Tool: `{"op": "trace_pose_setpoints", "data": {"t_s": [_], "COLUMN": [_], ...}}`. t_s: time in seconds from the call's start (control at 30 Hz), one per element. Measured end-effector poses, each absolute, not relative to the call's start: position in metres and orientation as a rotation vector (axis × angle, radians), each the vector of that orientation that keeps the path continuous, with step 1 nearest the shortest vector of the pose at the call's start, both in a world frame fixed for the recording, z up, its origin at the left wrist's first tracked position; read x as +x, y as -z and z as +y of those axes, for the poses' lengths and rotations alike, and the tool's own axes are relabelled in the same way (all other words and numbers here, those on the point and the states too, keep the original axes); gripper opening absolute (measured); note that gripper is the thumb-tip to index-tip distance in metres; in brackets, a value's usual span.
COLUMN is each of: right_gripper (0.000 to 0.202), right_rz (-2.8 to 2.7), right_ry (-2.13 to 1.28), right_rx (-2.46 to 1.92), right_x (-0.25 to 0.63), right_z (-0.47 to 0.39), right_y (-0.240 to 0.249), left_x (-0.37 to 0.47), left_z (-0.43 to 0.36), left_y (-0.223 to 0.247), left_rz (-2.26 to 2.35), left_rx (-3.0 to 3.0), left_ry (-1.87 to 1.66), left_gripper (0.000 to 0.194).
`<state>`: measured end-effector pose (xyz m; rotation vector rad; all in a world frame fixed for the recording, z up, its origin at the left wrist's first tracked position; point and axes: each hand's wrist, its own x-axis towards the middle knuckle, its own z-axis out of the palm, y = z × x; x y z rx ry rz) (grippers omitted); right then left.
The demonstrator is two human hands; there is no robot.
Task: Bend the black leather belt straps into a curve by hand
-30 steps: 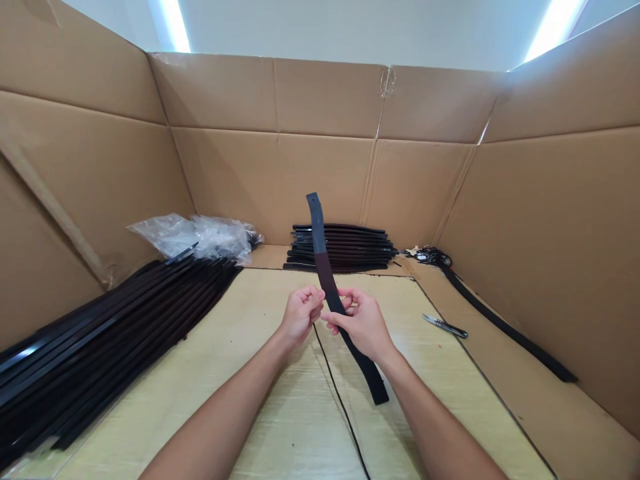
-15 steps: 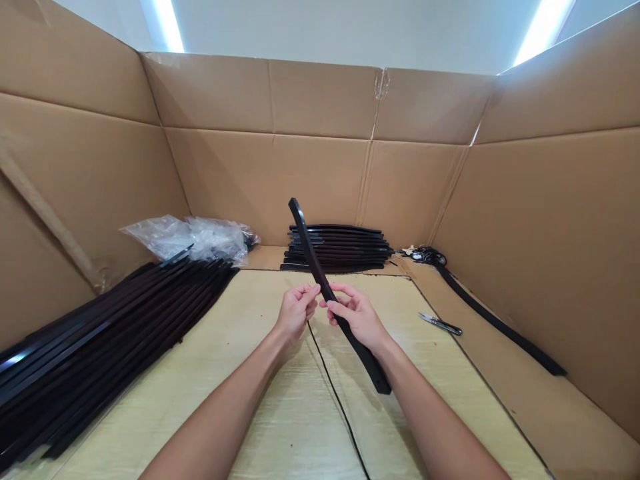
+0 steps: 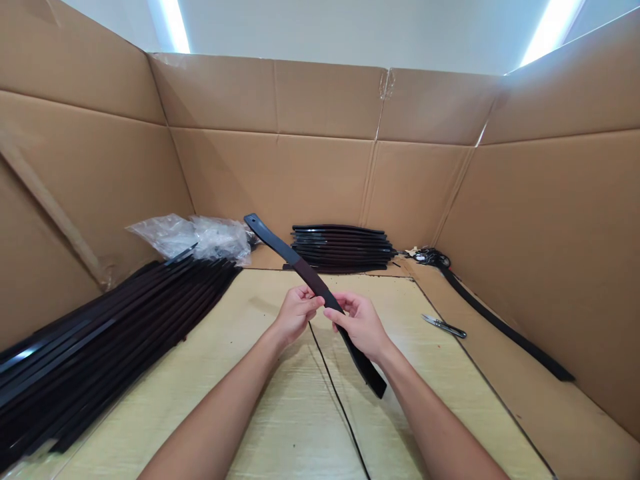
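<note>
Above the board, a long, curved, flat black strip (image 3: pixel 309 275) slants from upper left to lower right. It has a small hole in its upper end and a dark brown band near the middle. My left hand (image 3: pixel 299 312) is closed, thumb against the strip's left edge. A thin black cord (image 3: pixel 336 395) runs down from beneath those fingers toward me; its upper end is hidden. Lower on the strip, my right hand (image 3: pixel 361 325) grips it, thumb on the face and fingers behind.
Many similar black strips (image 3: pixel 145 320) lie at left under clear plastic bags (image 3: pixel 200 235). Another stack of strips (image 3: pixel 343 248) sits at the back. Thread snips (image 3: pixel 444 326) rest at right, near a single strip (image 3: pixel 505 325). Cardboard walls (image 3: pixel 320 173) enclose the wooden board (image 3: pixel 210 373).
The strip has turned: its upper end has swung left and down, and its broad face with the hole now shows. Both hands stay on it, a little lower and closer together.
</note>
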<state>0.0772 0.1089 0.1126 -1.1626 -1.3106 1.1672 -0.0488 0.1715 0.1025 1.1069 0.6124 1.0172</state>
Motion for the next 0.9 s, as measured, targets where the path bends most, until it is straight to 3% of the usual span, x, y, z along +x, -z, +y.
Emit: {"op": "trace_pose_setpoints", "data": {"t_s": [0.53,0.77,0.9], "right_gripper": [0.052,0.073,0.072], "right_rz": [-1.183,-1.216,-1.255], "right_ry": [-1.337,-1.315,-1.404], "right_rx": [-1.030,-1.133,-1.164], "right_x": [0.079,0.082,0.082], "right_z": [0.105,0.109,0.106], "right_y": [-0.117,-0.113,-0.115], "left_x": [-0.044,-0.047,-0.051], "left_z": [0.163,0.167,0.169], "left_y": [-0.104,-0.107,-0.105], "left_rz": [0.624,0.601,0.616], "left_rx": [1.087,1.137,1.162], "left_ry": [-1.097,-0.982,-0.929], "left_gripper": [0.055,0.071,0.071]}}
